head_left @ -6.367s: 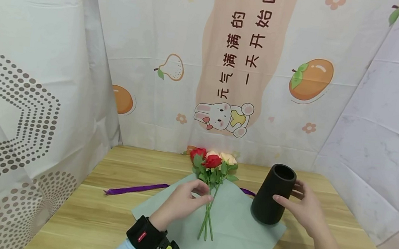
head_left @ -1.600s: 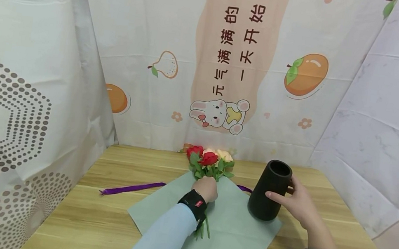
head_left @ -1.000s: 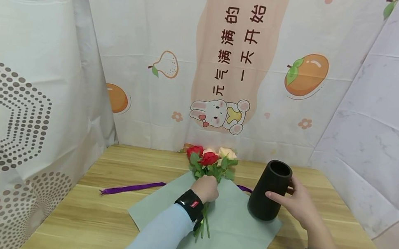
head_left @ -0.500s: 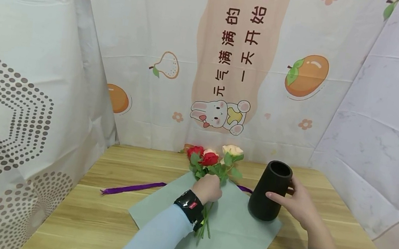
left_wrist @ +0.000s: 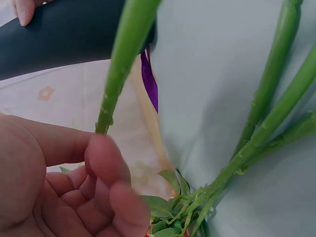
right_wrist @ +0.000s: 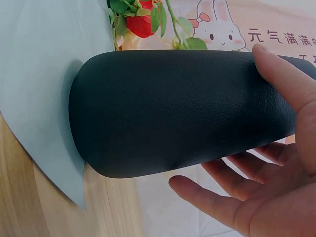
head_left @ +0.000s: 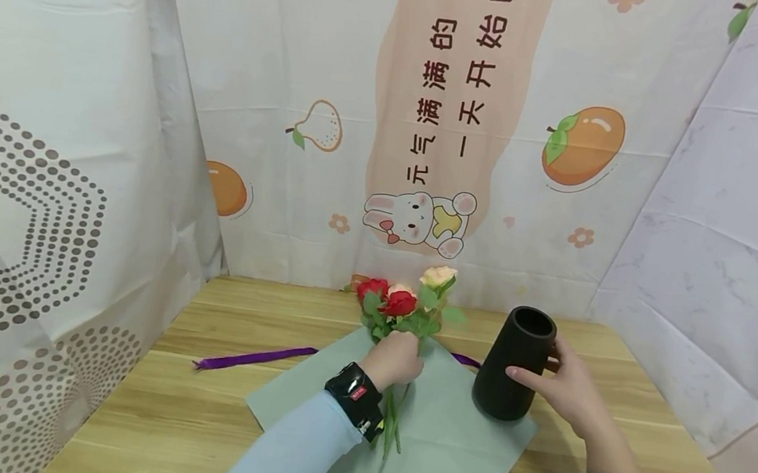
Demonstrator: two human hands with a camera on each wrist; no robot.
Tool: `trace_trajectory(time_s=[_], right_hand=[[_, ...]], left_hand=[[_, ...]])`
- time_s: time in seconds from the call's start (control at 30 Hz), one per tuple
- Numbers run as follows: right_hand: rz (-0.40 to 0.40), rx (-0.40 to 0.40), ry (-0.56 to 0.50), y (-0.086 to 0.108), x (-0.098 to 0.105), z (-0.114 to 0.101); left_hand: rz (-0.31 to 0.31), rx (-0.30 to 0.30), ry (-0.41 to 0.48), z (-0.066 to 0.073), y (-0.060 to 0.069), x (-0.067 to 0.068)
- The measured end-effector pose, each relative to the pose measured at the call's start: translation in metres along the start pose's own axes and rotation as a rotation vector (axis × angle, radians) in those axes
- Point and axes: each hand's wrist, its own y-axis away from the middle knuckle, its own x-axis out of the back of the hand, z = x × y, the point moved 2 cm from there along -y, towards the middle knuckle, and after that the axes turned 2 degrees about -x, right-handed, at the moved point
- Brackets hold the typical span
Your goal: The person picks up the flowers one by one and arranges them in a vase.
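My left hand point(head_left: 395, 358) pinches the green stem point(left_wrist: 118, 74) of a cream rose point(head_left: 439, 277) between thumb and fingers, and that bloom is raised above the others. Below lie the remaining roses, with red blooms point(head_left: 401, 302) and crossing stems point(left_wrist: 256, 138), on a sheet of grey-green wrapping paper point(head_left: 438, 449). A black vase point(head_left: 507, 378) stands upright on the paper's right side, its mouth facing up. My right hand point(head_left: 572, 394) holds the vase, thumb on the near side and fingers on the far right side. Those fingertips are partly hidden in the head view.
A purple ribbon point(head_left: 254, 358) extends from under the paper to the left, and its other end shows by the vase. The wooden table point(head_left: 159, 407) meets a printed curtain point(head_left: 305, 204) at the back, with cloths at both sides.
Earlier my left hand hovered above the stems, then reached in. The cream rose has since risen and parted from the other blooms. My right hand keeps its place on the vase.
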Motion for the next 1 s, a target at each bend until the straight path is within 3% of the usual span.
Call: trace_trajectory(time_s=[0.13, 0.57, 1.0], right_hand=[[-0.011, -0.007, -0.007, 0.0, 0.0, 0.001], [-0.017, -0.016, 0.003, -0.001, -0.001, 0.002], [-0.013, -0.001, 0.007, -0.001, -0.001, 0.002]], left_hand=[[-0.009, -0.028, 0.091, -0.001, 0.004, 0.001], [-0.03, -0.027, 0.308, -0.005, 0.015, 0.005], [-0.027, -0.009, 0.445, -0.013, 0.017, 0.003]])
